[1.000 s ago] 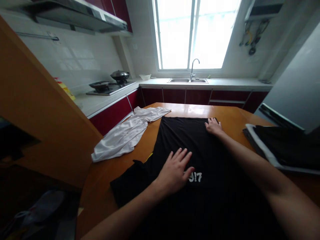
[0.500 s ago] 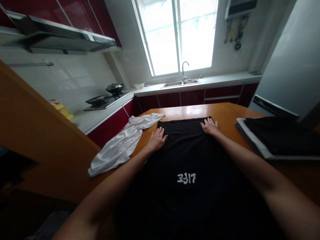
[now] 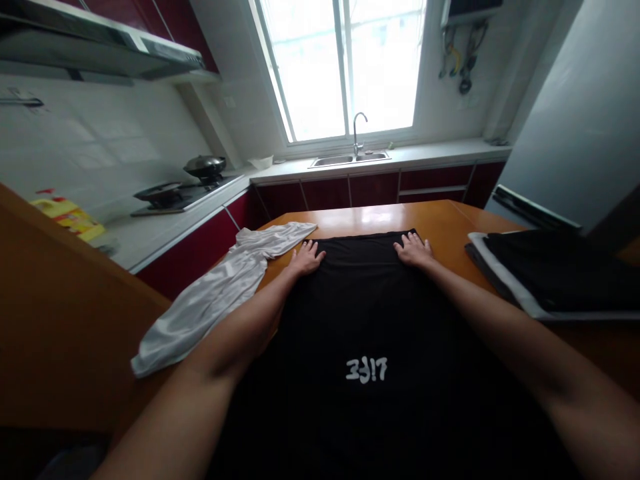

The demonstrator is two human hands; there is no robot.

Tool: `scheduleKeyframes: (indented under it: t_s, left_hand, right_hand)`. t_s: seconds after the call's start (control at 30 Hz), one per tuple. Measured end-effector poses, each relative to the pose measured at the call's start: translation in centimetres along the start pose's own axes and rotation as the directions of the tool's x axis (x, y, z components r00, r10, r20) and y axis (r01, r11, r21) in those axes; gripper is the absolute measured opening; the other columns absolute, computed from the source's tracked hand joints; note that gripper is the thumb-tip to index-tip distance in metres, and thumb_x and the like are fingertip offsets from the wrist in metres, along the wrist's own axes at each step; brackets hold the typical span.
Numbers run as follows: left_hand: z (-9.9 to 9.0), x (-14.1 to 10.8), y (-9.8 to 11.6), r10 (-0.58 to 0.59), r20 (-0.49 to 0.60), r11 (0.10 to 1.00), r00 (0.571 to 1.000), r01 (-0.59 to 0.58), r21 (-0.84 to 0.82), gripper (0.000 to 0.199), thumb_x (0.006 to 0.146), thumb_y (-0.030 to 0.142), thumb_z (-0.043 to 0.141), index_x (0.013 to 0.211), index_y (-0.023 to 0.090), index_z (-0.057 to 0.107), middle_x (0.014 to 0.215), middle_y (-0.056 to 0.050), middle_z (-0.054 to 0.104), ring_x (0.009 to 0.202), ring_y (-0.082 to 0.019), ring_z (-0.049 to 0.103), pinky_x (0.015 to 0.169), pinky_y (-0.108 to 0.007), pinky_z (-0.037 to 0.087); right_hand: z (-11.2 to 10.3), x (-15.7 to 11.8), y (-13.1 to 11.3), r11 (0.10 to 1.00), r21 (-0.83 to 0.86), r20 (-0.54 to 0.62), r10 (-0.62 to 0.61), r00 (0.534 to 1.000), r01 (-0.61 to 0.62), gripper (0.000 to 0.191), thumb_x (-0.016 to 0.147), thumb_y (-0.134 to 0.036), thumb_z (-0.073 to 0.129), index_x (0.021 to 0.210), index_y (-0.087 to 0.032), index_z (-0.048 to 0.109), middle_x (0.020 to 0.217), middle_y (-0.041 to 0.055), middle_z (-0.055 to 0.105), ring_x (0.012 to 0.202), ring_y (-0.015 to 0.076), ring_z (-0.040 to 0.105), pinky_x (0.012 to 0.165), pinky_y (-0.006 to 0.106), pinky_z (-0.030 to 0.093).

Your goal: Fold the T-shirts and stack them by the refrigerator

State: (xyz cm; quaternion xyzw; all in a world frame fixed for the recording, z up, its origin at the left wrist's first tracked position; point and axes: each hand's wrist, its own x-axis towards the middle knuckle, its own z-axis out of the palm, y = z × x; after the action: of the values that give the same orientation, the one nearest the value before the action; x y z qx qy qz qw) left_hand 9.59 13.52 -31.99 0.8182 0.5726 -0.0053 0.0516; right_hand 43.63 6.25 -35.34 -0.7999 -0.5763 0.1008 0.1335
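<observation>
A black T-shirt [image 3: 360, 307] lies spread on the wooden table, its white lettering upside down to me. My left hand [image 3: 306, 259] rests flat at its far left corner, fingers apart. At the far right corner my right hand [image 3: 413, 249] presses down on the cloth, fingers spread. The far hem runs nearly straight between the two hands. Where the black cloth comes toward me it is too dark to make out its near edge. Left of my left arm lies a shiny white garment [image 3: 220, 287], stretched out lengthwise.
On the right of the wooden table [image 3: 370, 217] sits a stack of folded black and grey clothes [image 3: 560, 273]. Behind are a counter with a sink [image 3: 350, 160], a stove with pans [image 3: 160, 193] and a yellow bottle [image 3: 70, 217]. A fridge [image 3: 565, 127] stands at right.
My left hand has slid outward and away to the far left corner, and the cloth there looks smoother. My right hand stays at its corner. The view has shifted slightly.
</observation>
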Motion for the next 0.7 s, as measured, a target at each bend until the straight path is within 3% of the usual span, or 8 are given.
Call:
scheduleKeyframes:
  t_s: [0.13,0.3,0.4,0.47,0.53,0.6,0.7]
  left_hand:
    - [0.0,1.4,-0.3,0.005,-0.105,1.000,0.995,-0.007,-0.018,0.071,0.103,0.056,0.019,0.158,0.012,0.028,0.167,-0.013,0.019,0.155,-0.028,0.014,0.123,-0.053,0.012]
    - [0.3,3.1,-0.9,-0.074,0.025,0.997,0.997,0.075,-0.011,0.077,0.100,0.061,0.022,0.160,0.011,0.022,0.168,-0.015,0.012,0.155,-0.031,0.010,0.122,-0.057,0.010]
    - [0.4,3.5,0.0,-0.123,-0.023,0.992,0.992,0.124,0.027,0.077,0.099,0.060,0.026,0.159,0.011,0.024,0.168,-0.017,0.013,0.155,-0.031,0.010,0.123,-0.056,0.010]
    - [0.7,3.5,1.3,-0.057,-0.112,0.998,0.992,0.061,0.033,0.074,0.100,0.056,0.029,0.158,0.012,0.027,0.167,-0.016,0.016,0.155,-0.030,0.010,0.123,-0.055,0.010]
    - [1.2,3.3,3.0,0.078,-0.152,0.997,0.985,-0.077,0.013,0.070,0.101,0.055,0.028,0.158,0.014,0.029,0.167,-0.013,0.018,0.155,-0.028,0.011,0.124,-0.054,0.010]
    - [1.6,3.3,4.6,0.171,-0.102,0.984,0.980,-0.174,-0.023,0.070,0.101,0.057,0.026,0.159,0.018,0.028,0.168,-0.011,0.017,0.155,-0.028,0.011,0.123,-0.055,0.011]
    - [1.4,3.1,5.9,0.168,-0.042,0.983,0.985,-0.171,-0.063,0.071,0.101,0.059,0.027,0.158,0.017,0.029,0.167,-0.013,0.017,0.155,-0.030,0.012,0.122,-0.058,0.012]
  right_hand:
    - [-0.7,1.7,0.0,0.999,-0.028,-0.062,-0.038,0.997,0.036,0.067,0.101,-0.052,0.026,0.154,-0.012,0.038,0.165,0.0189,0.023,0.154,0.0309,0.014,0.120,0.062,0.005]
    - [-0.4,3.5,0.8,0.996,-0.085,0.028,-0.017,0.999,0.020,0.072,0.101,-0.055,0.028,0.159,-0.013,0.026,0.167,0.0166,0.016,0.155,0.0290,0.010,0.120,0.063,0.006]
    - [-0.3,3.4,0.7,0.993,-0.114,-0.017,-0.025,1.000,0.023,0.074,0.101,-0.058,0.026,0.159,-0.011,0.027,0.167,0.0181,0.017,0.155,0.0290,0.010,0.120,0.063,0.004]
    - [-0.3,2.8,0.0,0.989,-0.132,-0.100,-0.079,0.992,0.065,0.073,0.102,-0.056,0.025,0.157,-0.009,0.030,0.166,0.0193,0.018,0.154,0.0292,0.010,0.120,0.062,0.003]
    - [-0.2,2.0,-1.0,0.983,-0.129,-0.146,-0.148,0.978,0.130,0.069,0.103,-0.053,0.025,0.156,-0.009,0.033,0.166,0.0195,0.021,0.154,0.0289,0.012,0.120,0.061,0.004]
    - [0.0,1.2,-2.1,0.973,-0.110,-0.095,-0.213,0.972,0.203,0.067,0.103,-0.051,0.026,0.156,-0.011,0.034,0.165,0.0186,0.022,0.154,0.0284,0.014,0.121,0.060,0.007]
    - [-0.3,0.2,-3.0,0.966,-0.091,0.025,-0.240,0.970,0.242,0.065,0.103,-0.051,0.030,0.156,-0.013,0.034,0.165,0.0181,0.023,0.154,0.0296,0.014,0.119,0.063,0.007]
